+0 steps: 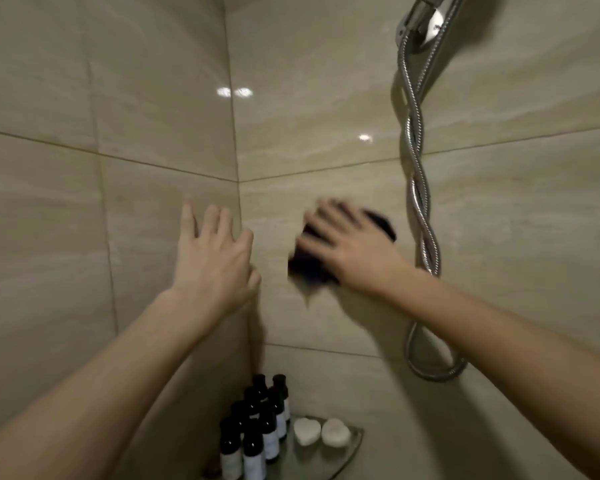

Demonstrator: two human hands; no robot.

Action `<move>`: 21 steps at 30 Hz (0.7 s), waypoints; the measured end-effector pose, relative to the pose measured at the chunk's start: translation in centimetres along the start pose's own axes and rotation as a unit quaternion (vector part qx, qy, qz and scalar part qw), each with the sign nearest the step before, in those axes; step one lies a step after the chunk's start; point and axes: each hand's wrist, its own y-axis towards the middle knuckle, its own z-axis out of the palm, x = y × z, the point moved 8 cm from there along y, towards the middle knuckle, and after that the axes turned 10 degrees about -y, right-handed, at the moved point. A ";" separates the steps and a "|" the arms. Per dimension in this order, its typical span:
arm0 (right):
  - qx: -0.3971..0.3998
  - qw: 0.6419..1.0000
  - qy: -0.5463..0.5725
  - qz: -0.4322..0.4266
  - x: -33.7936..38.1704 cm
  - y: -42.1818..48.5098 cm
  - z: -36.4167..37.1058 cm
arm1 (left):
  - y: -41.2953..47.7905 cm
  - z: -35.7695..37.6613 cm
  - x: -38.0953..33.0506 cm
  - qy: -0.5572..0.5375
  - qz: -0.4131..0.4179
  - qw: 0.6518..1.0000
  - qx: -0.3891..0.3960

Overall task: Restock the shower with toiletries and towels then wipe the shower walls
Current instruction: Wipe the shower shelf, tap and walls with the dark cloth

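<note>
Centre frame: my right grip (pixel 347 247), fingers spread flat, presses dark cloth (pixel 309 268) on shower wall (pixel 326 133); blurred. Left grip (pixel 215 251) spread open beside corner. Best: even pressure, overlapping strokes, avoid shower hose (pixel 430 251) at right.

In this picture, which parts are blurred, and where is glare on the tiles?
Head view: the right hand and the dark cloth under it are smeared by motion blur; the left hand is sharper; bright glare spots sit on the glossy wall tiles; the wide lens bends the grout lines; the bottles low in the corner are dim.
</note>
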 end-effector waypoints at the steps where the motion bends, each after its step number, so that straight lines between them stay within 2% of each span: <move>1: 0.019 0.994 0.008 -0.111 3.2 -3.0 0.7 | 0.1 0.5 -1.0 -0.023 0.004 1.000 0.004; 3: 0.073 0.957 0.016 -0.279 6.3 -10.0 1.2 | 0.5 1.3 -2.9 -0.052 0.014 0.999 0.004; 4: 0.098 0.943 0.013 -0.319 6.1 -12.8 1.0 | 0.9 1.5 -3.9 -0.058 0.027 0.998 0.003; 6: 0.111 0.941 -0.001 -0.320 3.2 -15.9 -0.1 | 1.6 1.6 -6.2 -0.082 0.055 0.995 0.004; 8: 0.101 0.967 -0.023 -0.233 -2.1 -15.9 -1.4 | 2.1 1.3 -8.5 -0.109 0.070 0.992 -0.004; 10: 0.109 0.989 -0.048 -0.089 -8.4 -14.5 -2.7 | 2.5 0.8 -10.8 -0.141 0.080 0.987 -0.021; 12: 0.109 0.990 -0.065 0.067 -13.9 -12.8 -4.3 | 2.7 0.1 -12.7 -0.173 0.088 0.980 -0.040; 14: 0.100 0.974 -0.076 0.186 -18.0 -11.3 -5.4 | 3.0 -0.7 -14.0 -0.179 0.101 0.977 -0.059; 17: 0.086 0.962 -0.065 0.250 -20.6 -9.5 -6.3 | 3.2 -1.8 -15.6 -0.170 0.120 0.974 -0.085; 21: 0.073 0.968 -0.048 0.234 -18.2 -11.7 -5.4 | 3.0 -2.5 -16.8 -0.215 0.097 0.967 -0.094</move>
